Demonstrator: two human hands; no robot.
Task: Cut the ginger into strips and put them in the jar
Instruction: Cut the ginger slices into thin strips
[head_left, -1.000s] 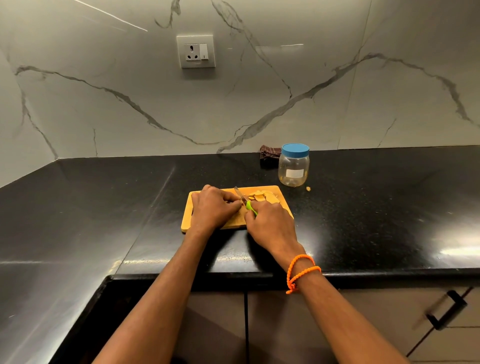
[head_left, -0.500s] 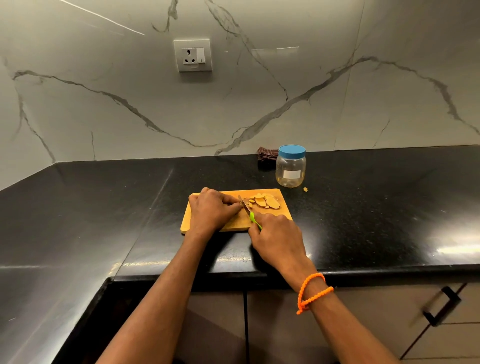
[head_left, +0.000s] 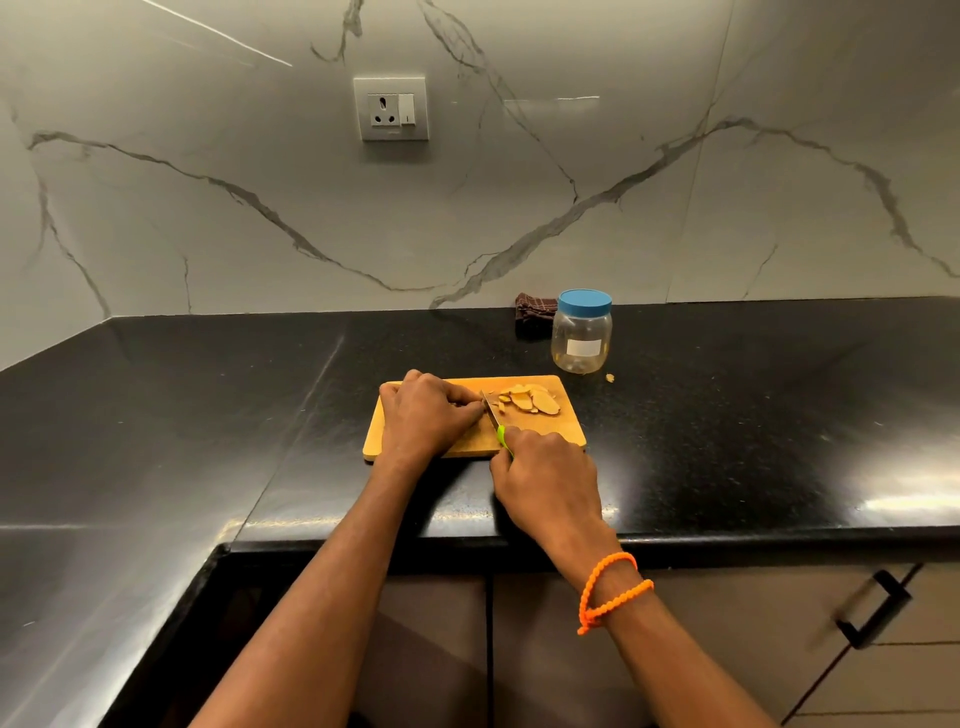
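Observation:
A wooden cutting board (head_left: 566, 434) lies on the black counter. Several pale ginger slices (head_left: 532, 400) lie in a pile on its far right part. My left hand (head_left: 423, 415) rests on the board with curled fingers, holding down a piece of ginger that is hidden under them. My right hand (head_left: 545, 480) grips the green handle of a small knife (head_left: 492, 412), whose blade points away beside my left fingertips. A clear plastic jar (head_left: 582, 338) with a blue lid on stands behind the board to the right.
A dark folded cloth (head_left: 531, 307) lies against the marble wall left of the jar. A small ginger scrap (head_left: 610, 378) sits on the counter by the jar. The counter's front edge runs below my wrists, with cabinet doors and a black handle (head_left: 872, 608) beneath.
My right hand has drawn the knife back toward me along the board, uncovering the pile of slices. The left hand has stayed in place.

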